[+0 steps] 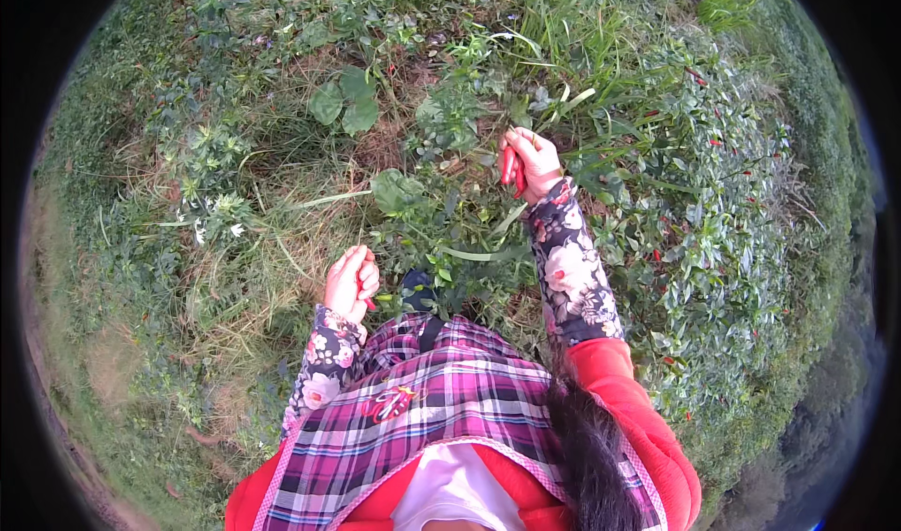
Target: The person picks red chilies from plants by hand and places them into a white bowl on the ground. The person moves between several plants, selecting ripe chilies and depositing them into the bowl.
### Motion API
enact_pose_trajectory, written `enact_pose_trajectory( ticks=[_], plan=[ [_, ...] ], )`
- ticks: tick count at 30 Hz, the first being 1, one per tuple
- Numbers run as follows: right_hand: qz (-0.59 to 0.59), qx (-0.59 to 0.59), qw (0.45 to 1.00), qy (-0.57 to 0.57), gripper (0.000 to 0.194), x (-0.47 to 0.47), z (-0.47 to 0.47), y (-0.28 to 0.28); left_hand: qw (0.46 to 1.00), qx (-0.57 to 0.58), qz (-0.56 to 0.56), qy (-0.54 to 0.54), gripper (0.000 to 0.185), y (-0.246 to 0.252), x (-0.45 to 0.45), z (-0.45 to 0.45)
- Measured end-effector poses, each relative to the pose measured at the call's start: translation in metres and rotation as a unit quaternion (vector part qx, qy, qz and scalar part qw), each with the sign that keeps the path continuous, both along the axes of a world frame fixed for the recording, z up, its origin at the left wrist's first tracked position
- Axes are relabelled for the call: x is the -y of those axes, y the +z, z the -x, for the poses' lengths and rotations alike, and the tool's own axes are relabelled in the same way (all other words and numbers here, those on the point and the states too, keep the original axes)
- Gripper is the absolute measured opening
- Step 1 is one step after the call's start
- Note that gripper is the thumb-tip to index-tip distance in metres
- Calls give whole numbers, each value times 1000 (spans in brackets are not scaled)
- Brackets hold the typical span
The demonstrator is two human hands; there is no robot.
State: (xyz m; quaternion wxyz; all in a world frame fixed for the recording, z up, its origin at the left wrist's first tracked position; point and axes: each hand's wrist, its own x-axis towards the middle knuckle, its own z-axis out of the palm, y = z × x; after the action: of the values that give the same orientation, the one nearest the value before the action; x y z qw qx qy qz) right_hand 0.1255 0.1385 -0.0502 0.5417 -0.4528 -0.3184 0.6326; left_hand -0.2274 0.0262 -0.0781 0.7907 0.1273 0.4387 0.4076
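Out ahead, over the plants, my right hand [536, 161] holds red chili peppers [508, 165] by their stem ends. At least two of them hang down beside the fingers. Closer to my body, my left hand [350, 281] is curled around red chili [371, 303], whose tip pokes out below the fingers; how many lie inside the fist is hidden. Both forearms wear floral sleeve covers [571, 270]. Below my left hand is the plaid apron [436, 383] on my body. Leafy pepper plants [697, 228] with scattered red chilies stand to the right.
Dry grass [281, 228] and low weeds cover the ground at left, with white flowers [236, 229] among them. Broad round leaves [359, 101] grow ahead. Tall grass blades [605, 73] rise beyond my right hand. A dark shoe [419, 288] shows between the plants.
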Motion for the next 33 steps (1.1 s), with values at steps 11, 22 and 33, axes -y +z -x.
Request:
enact_pose_trajectory(
  ticks=[11,22,33],
  plan=[
    [43,-237,971,3,25,95,13,64,945,321,-20,-54,26,71,-66,-111],
    [15,306,952,-14,42,131,63,-11,987,149,-55,6,31,4,-7,-165],
    [18,264,891,-368,26,277,-135,27,875,56,-111,-468,51,95,62,-414]
  ],
)
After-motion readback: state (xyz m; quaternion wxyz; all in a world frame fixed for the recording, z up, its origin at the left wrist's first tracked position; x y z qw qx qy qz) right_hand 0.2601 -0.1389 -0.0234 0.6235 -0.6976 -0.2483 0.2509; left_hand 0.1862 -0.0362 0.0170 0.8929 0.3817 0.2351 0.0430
